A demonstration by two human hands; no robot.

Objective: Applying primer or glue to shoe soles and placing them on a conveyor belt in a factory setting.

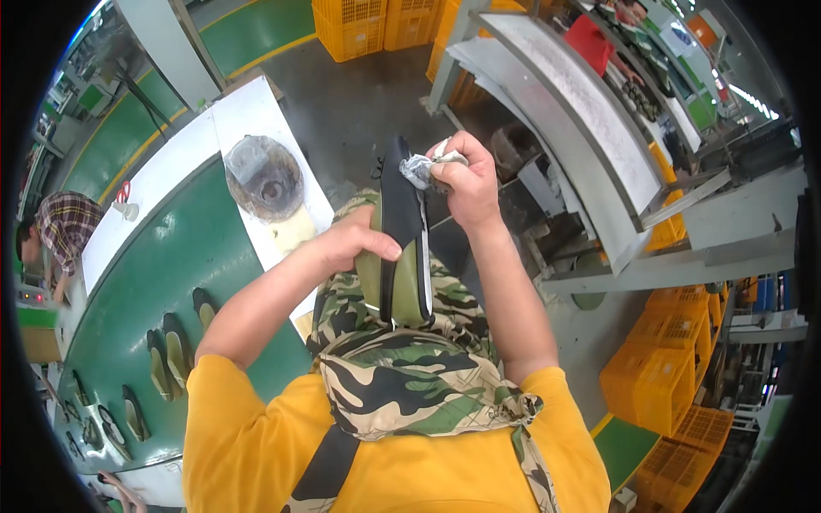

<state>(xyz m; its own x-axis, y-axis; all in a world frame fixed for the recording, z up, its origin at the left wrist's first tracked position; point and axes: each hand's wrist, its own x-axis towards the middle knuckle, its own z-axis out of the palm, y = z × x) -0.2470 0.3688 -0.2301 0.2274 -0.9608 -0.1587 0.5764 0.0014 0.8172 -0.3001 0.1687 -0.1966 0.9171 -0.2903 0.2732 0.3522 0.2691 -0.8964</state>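
In front of my apron, upright with its toe pointing away, is a black-and-olive shoe (400, 205). My left hand (349, 242) grips its left side, the thumb lying across the olive part. A crumpled whitish-grey rag (416, 171) is bunched in the closed fingers of my right hand (473, 184) and touches the shoe's right side near the toe. To the left, a round, stained brown dish (272, 190) with a greyish lump in it rests on a white board (242, 111).
A green conveyor belt (197, 256) curves along my left, carrying several shoes (177, 346). Yellow crates (654, 380) stack at the right and beyond. A metal-framed rack (569, 94) stands at the far right. One person (68, 227) bends at the left; another (590, 43) is at the upper right.
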